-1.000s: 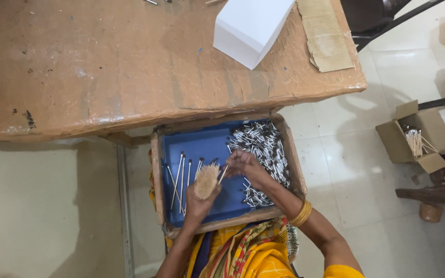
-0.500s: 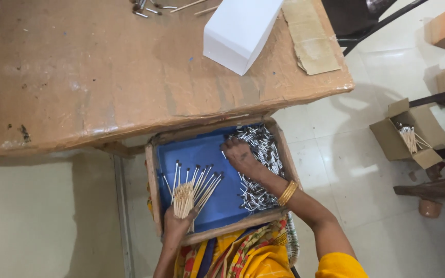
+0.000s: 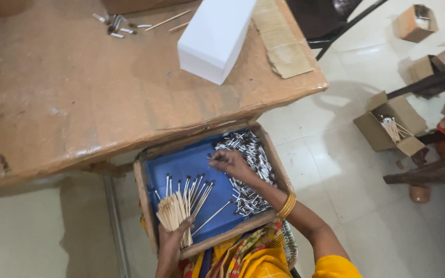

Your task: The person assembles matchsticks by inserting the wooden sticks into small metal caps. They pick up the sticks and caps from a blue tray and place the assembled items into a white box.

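A wooden-framed tray [image 3: 145,193] with a blue floor rests on my lap under the table edge. My left hand [image 3: 173,242] grips a fanned bundle of thin wooden sticks [image 3: 181,206] with dark tips, held over the tray's left half. My right hand [image 3: 231,163] reaches into the pile of small silver-and-black pieces [image 3: 251,175] along the tray's right side, fingers pinched on or near one piece. A gold bangle [image 3: 286,206] sits on my right wrist.
A brown cardboard-covered table [image 3: 78,92] fills the upper left, carrying a white box [image 3: 215,38], a cardboard strip [image 3: 281,41] and loose sticks and metal bits [image 3: 124,23]. Open cardboard boxes [image 3: 390,126] stand on the tiled floor at right.
The view has shifted so the table shows more. My left hand lowered and fanned the stick bundle at the tray's left; my right hand stays at the silver pile.
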